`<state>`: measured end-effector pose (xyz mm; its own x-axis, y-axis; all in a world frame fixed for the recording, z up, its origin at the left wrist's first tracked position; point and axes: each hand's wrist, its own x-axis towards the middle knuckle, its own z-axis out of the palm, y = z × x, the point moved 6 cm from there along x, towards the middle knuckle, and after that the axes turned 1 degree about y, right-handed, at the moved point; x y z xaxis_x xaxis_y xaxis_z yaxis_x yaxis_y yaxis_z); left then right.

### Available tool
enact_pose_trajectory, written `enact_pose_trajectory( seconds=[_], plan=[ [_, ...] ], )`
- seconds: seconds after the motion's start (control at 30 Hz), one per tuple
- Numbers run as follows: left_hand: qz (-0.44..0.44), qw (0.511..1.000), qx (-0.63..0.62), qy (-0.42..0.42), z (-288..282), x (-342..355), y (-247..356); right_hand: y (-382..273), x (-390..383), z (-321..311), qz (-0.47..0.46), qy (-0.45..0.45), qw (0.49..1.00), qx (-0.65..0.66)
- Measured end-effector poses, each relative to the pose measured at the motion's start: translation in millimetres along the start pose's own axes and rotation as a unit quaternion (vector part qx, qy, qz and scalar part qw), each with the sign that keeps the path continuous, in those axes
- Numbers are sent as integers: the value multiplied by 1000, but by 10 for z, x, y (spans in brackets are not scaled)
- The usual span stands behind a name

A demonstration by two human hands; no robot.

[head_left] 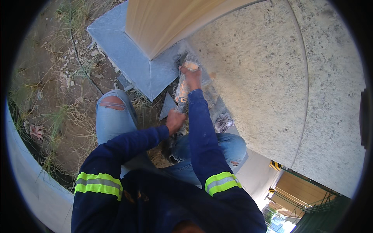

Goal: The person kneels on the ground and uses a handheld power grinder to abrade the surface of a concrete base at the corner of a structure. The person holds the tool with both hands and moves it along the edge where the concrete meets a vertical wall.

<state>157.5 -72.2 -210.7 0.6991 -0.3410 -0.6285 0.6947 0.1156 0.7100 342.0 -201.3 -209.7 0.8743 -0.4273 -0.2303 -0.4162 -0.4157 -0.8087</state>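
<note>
Both of my hands are closed around a dusty orange and dark angle grinder (pixel 181 91). My left hand (pixel 175 121) grips its rear end, nearest to me. Farther forward, my right hand (pixel 191 77) wraps over the front of the tool near its head. That head meets the edge of the grey-blue stone slab (pixel 165 64) at the foot of the tan column (pixel 155 27). Dust blurs the spot, and the disc cannot be made out. A triangular grey offcut (pixel 167 105) lies just left of the tool.
A speckled pale stone wall (pixel 256 77) rises close on my right. Crumpled plastic (pixel 224 122) lies by my right knee. On the left, dry grass, broken chips (pixel 68 79) and a dark cable (pixel 79 62) cover the soil. A pale curb (pixel 35 178) curves along the lower left.
</note>
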Motion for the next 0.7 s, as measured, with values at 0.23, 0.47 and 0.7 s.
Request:
enact_pose_trajectory(
  seconds=[0.23, 0.47, 0.7],
  plan=[
    [166, 982, -4, 91, -157, -22, -390, -373, -478, 501, -29, -56, 997, -44],
    [-8, 998, -53, 32, -87, 47, -33, -313, -179, 187, 34, 14, 999, -7],
    [20, 993, -97, 69, -18, -149, -276, -236, -385, 463, -20, -99, 995, 2]
  ],
)
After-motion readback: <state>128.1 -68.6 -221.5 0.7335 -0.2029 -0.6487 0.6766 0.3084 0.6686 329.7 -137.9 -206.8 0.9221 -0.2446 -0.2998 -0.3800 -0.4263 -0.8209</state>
